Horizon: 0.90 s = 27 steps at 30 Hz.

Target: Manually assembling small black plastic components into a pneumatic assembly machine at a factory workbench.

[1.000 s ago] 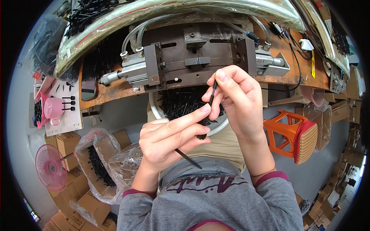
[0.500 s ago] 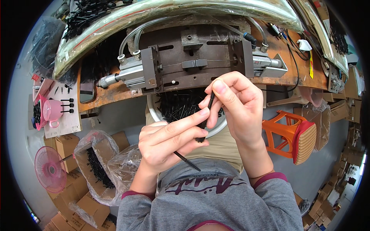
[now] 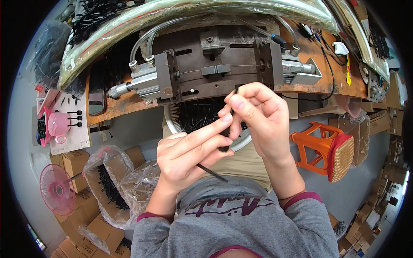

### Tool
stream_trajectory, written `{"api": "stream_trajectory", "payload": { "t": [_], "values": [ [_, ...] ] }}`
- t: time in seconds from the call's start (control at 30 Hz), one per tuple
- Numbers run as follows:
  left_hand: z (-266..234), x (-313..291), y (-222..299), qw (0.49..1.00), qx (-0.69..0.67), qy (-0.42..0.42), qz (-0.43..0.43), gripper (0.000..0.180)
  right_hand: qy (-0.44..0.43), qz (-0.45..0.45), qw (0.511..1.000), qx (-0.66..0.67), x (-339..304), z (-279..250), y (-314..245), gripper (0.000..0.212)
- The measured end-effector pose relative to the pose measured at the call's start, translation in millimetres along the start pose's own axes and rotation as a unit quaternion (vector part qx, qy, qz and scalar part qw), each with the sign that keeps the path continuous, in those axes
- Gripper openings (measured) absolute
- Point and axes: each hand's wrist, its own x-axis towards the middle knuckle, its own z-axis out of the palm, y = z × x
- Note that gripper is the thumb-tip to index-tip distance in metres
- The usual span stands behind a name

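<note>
Thin straight blk rod [image 3: 232,112] w/ a fuzzy-looking tip slanted btwn L hand [image 3: 180,160] & R hand [image 3: 264,112], over a rd. white plastic basket [image 3: 169,119] of loose blk stick-like pcs. [image 3: 194,115]. R hand pinched its upper part; L hand gripped lower down, plus a 2nd slim blk bristled rod [image 3: 213,173] jutting out below. Farther L, clear-plastic-lined brown cardboard box [image 3: 117,167] held more blk pcs. [image 3: 112,189].

Script on a shirt, small print on cardboard
Across the front of the grey shirt [image 3: 254,230] runs 1 line of large, dark purple script lettering [image 3: 234,207], slanting, with thin strokes trailing along it. The brown cardboard boxes [image 3: 103,224] at lower left carry small dark print, too small to read; any marks on the narrow yellow tag [image 3: 348,72] at upper right are likewise too small to tell.
</note>
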Motion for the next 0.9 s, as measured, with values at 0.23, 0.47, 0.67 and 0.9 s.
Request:
{"api": "stream_trajectory", "payload": {
  "t": [0.23,0.47,0.67,0.9],
  "values": [
    [14.8,9.6,-15.0,0.996,0.094,0.012,-0.003,0.022,0.011,0.049,0.994,-0.098,1.4,-19.4,9.0,0.017],
    [31.1,23.1,-30.3,0.965,0.255,-0.054,-0.024,0.022,0.054,-0.012,0.973,-0.225,-11.5,-27.1,10.1,0.015],
    [33.0,31.7,-34.5,0.967,0.250,-0.049,-0.014,0.024,0.053,-0.047,0.962,-0.264,-15.9,-33.2,8.0,0.014],
    [30.8,32.2,-35.3,0.966,0.250,-0.065,0.001,0.025,0.018,0.027,0.995,-0.099,-12.6,-27.3,10.0,0.023]
  ]
}}
